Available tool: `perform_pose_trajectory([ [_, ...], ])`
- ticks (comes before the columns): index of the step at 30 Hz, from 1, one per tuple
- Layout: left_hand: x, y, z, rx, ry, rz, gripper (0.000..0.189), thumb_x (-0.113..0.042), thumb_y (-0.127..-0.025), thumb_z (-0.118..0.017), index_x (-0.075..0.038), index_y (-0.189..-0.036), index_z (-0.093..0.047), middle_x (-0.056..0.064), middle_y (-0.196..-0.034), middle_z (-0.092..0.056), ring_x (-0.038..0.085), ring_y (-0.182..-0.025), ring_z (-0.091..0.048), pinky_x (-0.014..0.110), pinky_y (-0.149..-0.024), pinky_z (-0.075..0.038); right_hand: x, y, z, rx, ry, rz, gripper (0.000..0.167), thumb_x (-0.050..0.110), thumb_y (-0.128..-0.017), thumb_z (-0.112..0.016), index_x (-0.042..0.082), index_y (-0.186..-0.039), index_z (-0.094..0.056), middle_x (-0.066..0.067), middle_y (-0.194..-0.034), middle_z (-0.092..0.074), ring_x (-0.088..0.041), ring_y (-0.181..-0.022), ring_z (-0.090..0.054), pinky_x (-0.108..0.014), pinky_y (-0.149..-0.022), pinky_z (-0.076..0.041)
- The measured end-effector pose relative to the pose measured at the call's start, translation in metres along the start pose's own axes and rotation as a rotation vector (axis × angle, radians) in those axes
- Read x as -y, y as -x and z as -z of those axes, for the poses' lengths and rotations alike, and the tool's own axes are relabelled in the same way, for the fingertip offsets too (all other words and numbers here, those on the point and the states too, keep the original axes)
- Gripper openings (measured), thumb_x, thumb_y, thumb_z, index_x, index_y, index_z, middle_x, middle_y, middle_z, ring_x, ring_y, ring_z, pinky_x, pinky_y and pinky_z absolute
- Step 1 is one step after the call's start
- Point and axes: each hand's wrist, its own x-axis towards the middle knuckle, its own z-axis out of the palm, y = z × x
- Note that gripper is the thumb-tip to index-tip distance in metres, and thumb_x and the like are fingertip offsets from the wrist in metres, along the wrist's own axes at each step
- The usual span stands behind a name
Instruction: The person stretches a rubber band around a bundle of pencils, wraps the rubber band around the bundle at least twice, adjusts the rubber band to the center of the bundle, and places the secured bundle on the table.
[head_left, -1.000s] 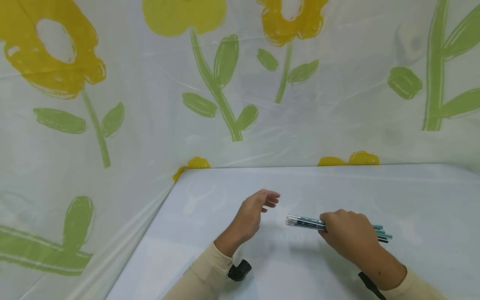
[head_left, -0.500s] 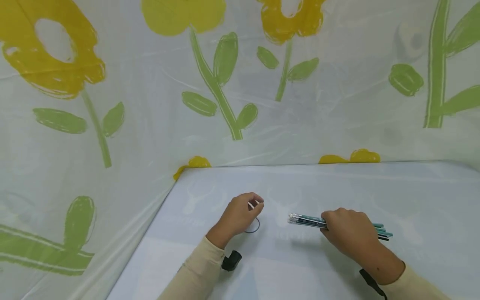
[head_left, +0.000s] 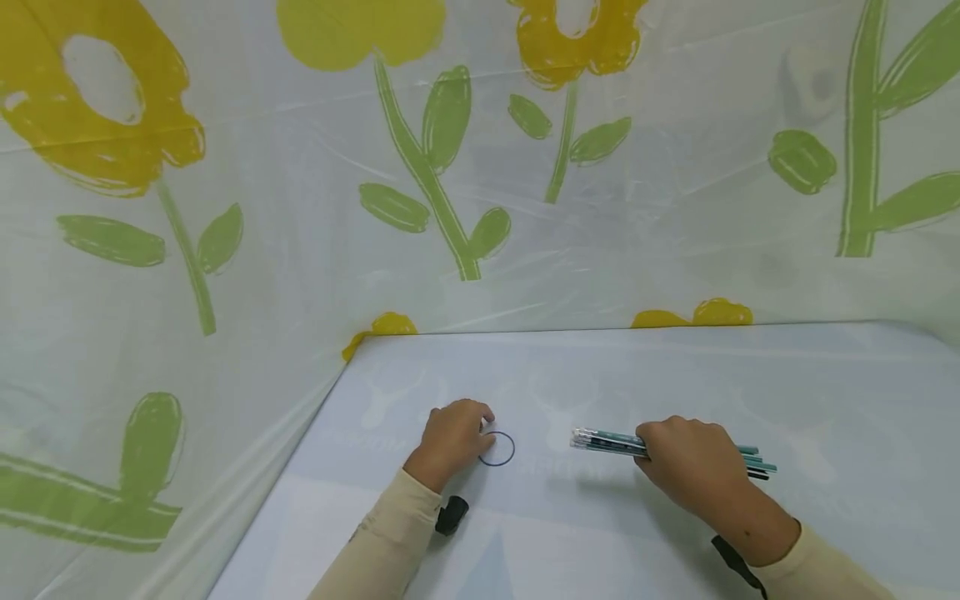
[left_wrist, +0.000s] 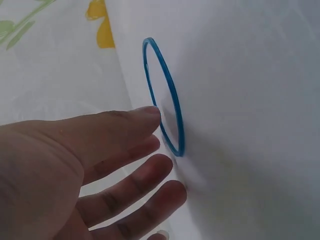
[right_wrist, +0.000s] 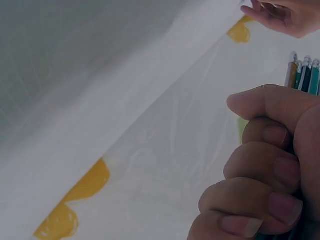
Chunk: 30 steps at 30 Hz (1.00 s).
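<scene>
My left hand (head_left: 450, 440) is over the left part of the white table, its fingers apart and loosely bent. Right at its thumb tip lies a thin blue rubber band (left_wrist: 176, 100), a round loop on the tabletop; the thumb overlaps its near edge in the left wrist view. Farther right, my right hand (head_left: 692, 467) grips a bundle of pencils (head_left: 607, 442) above the table, fingers curled round the middle. Their eraser ends point left and their green and dark other ends stick out on the right. In the right wrist view the pencil tops (right_wrist: 306, 75) show past the thumb.
The white table (head_left: 600, 542) reaches back to a pale curtain (head_left: 675, 208) printed with yellow flowers and green leaves, which also hangs along the left side. A black wrist strap piece (head_left: 452, 515) sits by the left sleeve, another (head_left: 735, 565) by the right.
My left hand has drawn back to the left, and the blue rubber band, hidden at first, has come into sight beside it. My right hand stays in place with the pencils.
</scene>
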Motion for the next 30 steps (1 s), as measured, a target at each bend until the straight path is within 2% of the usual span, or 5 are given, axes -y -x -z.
perform_pose_trajectory([
  [6,-0.0002,-0.0010,-0.0034,-0.024,-0.063,-0.006,0.008,-0.016,-0.081,-0.082,-0.013,-0.089,-0.081,0.000,-0.088,-0.077,0.017,-0.085,-0.069,0.047,-0.081,-0.049,0.0021,0.0005,-0.0005,0.026,0.016,-0.008,0.016,0.023,-0.081,-0.083,0.012,-0.090,-0.076,0.003,-0.068,-0.064,-0.014,-0.057,-0.046,-0.027,-0.051,-0.039],
  [11,-0.0025,-0.0035,-0.0046,-0.045,-0.117,0.000,0.003,-0.017,-0.079,-0.084,-0.018,-0.081,-0.082,-0.003,-0.086,-0.078,0.017,-0.083,-0.070,0.042,-0.075,-0.049,0.0029,0.0013,-0.0006,0.021,0.025,-0.006,0.017,0.024,-0.080,-0.083,0.013,-0.091,-0.076,0.003,-0.069,-0.064,-0.014,-0.057,-0.046,-0.027,-0.051,-0.039],
  [18,-0.0036,-0.0010,-0.0053,-0.073,-0.161,-0.002,0.009,-0.016,-0.079,-0.083,-0.021,-0.072,-0.079,-0.006,-0.077,-0.076,0.014,-0.072,-0.068,0.033,-0.064,-0.049,0.0060,0.0035,0.0000,0.023,0.019,0.001,0.017,0.024,-0.080,-0.083,0.013,-0.091,-0.076,0.003,-0.069,-0.065,-0.014,-0.057,-0.046,-0.027,-0.051,-0.039],
  [23,-0.0031,-0.0021,-0.0050,-0.115,-0.168,-0.023,0.014,-0.011,-0.079,-0.080,-0.020,-0.069,-0.079,-0.006,-0.073,-0.075,0.012,-0.067,-0.066,0.030,-0.060,-0.049,0.0070,0.0025,0.0019,0.013,0.020,0.004,0.016,0.024,-0.081,-0.083,0.013,-0.090,-0.075,0.004,-0.067,-0.062,-0.013,-0.057,-0.046,-0.027,-0.051,-0.038],
  [30,-0.0028,-0.0023,-0.0047,-0.086,-0.132,-0.010,0.016,-0.007,-0.078,-0.078,-0.018,-0.067,-0.076,-0.005,-0.070,-0.072,0.014,-0.064,-0.064,0.030,-0.059,-0.049,0.0083,0.0030,0.0033,0.007,0.019,0.010,0.015,0.023,-0.081,-0.083,0.013,-0.089,-0.075,0.004,-0.067,-0.062,-0.013,-0.057,-0.045,-0.027,-0.051,-0.038],
])
